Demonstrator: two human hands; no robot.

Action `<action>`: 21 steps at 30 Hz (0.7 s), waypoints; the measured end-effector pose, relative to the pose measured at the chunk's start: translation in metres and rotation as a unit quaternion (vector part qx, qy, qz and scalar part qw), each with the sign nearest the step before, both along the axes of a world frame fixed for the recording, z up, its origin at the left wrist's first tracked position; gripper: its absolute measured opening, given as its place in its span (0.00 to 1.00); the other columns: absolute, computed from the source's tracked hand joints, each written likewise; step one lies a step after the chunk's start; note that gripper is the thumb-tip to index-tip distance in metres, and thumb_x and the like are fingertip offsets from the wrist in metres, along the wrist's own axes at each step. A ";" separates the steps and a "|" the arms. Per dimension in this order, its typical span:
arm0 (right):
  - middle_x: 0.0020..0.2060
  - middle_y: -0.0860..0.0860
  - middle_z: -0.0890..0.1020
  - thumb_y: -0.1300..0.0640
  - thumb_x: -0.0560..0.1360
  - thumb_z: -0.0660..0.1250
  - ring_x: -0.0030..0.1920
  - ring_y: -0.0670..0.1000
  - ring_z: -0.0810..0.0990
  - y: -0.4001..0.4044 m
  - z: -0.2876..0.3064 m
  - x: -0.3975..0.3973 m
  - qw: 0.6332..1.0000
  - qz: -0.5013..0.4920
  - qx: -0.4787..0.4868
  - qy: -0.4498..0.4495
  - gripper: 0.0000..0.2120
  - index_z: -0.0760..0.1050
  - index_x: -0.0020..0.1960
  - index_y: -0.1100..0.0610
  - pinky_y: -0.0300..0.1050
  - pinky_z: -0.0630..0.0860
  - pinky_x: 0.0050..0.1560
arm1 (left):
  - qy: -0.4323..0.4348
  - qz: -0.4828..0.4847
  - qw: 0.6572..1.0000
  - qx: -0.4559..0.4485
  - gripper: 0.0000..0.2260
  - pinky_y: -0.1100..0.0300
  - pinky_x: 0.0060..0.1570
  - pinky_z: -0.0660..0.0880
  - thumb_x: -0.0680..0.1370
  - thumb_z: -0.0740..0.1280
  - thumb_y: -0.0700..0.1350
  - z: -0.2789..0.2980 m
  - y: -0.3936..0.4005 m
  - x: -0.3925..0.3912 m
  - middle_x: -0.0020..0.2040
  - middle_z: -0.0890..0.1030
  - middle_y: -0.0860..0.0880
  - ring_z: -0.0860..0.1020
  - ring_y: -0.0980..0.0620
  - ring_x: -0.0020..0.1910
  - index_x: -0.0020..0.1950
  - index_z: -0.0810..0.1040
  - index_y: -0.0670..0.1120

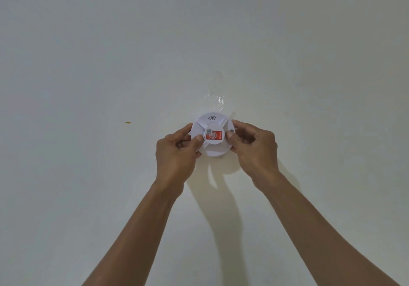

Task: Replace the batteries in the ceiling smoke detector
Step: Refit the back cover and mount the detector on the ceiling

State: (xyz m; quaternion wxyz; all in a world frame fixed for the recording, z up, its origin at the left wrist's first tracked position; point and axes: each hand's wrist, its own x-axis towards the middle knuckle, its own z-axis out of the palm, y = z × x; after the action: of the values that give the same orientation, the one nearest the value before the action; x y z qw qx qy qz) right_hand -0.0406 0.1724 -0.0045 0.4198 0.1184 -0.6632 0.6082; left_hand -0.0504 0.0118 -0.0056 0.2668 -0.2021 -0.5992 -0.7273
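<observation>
Both hands grip a round white smoke detector against the ceiling.

Head view: the smoke detector [213,134] sits flat on the pale ceiling [88,64], a little right of centre in the scene. The left hand [177,150] grasps its left edge, the thumb lying on the face and the curled fingers hooked round the rim. The right hand [254,146] grasps the right edge the same way, thumb tip on the face just right of a red label [214,135] at the detector's middle. A small sound-wave mark [212,118] shows on the far part of the face. A strip of clear tape [215,99] clings to the ceiling just beyond the detector. A small yellowish speck [127,122] marks the ceiling well to the left. Both bare forearms reach up from the near edge.
</observation>
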 end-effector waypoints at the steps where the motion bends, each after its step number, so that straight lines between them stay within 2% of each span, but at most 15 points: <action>1: 0.46 0.46 0.88 0.56 0.73 0.74 0.49 0.44 0.86 0.000 0.000 0.000 1.000 -0.003 0.003 0.001 0.15 0.82 0.60 0.51 0.50 0.81 0.57 | 0.002 0.002 1.000 -0.004 0.18 0.47 0.53 0.83 0.76 0.74 0.38 0.000 0.000 -0.001 0.44 0.85 0.46 0.85 0.42 0.52 0.66 0.80 0.45; 5: 0.44 0.46 0.87 0.57 0.74 0.74 0.47 0.44 0.85 -0.001 -0.004 0.002 1.000 -0.014 0.008 0.003 0.15 0.82 0.60 0.50 0.50 0.82 0.56 | 0.011 0.014 1.000 -0.021 0.18 0.46 0.53 0.83 0.76 0.74 0.39 -0.004 -0.001 -0.004 0.48 0.87 0.44 0.86 0.43 0.50 0.65 0.81 0.46; 11: 0.44 0.45 0.87 0.58 0.74 0.73 0.47 0.44 0.85 -0.004 -0.002 0.006 0.999 -0.025 0.023 0.008 0.14 0.82 0.59 0.49 0.50 0.82 0.55 | 0.006 0.028 0.999 -0.017 0.17 0.46 0.54 0.83 0.75 0.74 0.39 -0.004 -0.001 -0.010 0.48 0.87 0.44 0.86 0.45 0.48 0.64 0.82 0.48; 17: 0.46 0.46 0.86 0.57 0.74 0.73 0.48 0.43 0.84 -0.005 -0.005 0.007 0.999 -0.031 0.021 0.012 0.15 0.82 0.60 0.49 0.49 0.82 0.55 | 0.007 0.017 1.000 -0.005 0.18 0.48 0.54 0.83 0.74 0.76 0.40 -0.006 -0.003 -0.008 0.51 0.85 0.40 0.85 0.42 0.51 0.63 0.82 0.49; 21: 0.45 0.44 0.85 0.57 0.74 0.74 0.46 0.40 0.83 -0.005 -0.005 0.011 0.999 -0.038 0.026 0.009 0.15 0.82 0.60 0.49 0.48 0.81 0.56 | 0.001 0.021 1.000 0.012 0.16 0.47 0.56 0.82 0.73 0.77 0.40 -0.007 -0.001 -0.007 0.47 0.83 0.46 0.85 0.42 0.52 0.59 0.83 0.53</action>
State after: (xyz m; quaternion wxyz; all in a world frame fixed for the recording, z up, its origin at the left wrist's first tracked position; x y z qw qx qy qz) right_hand -0.0298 0.1677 -0.0096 0.4451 0.1095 -0.6789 0.5736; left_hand -0.0571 0.0108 -0.0127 0.2853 -0.1873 -0.5941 -0.7284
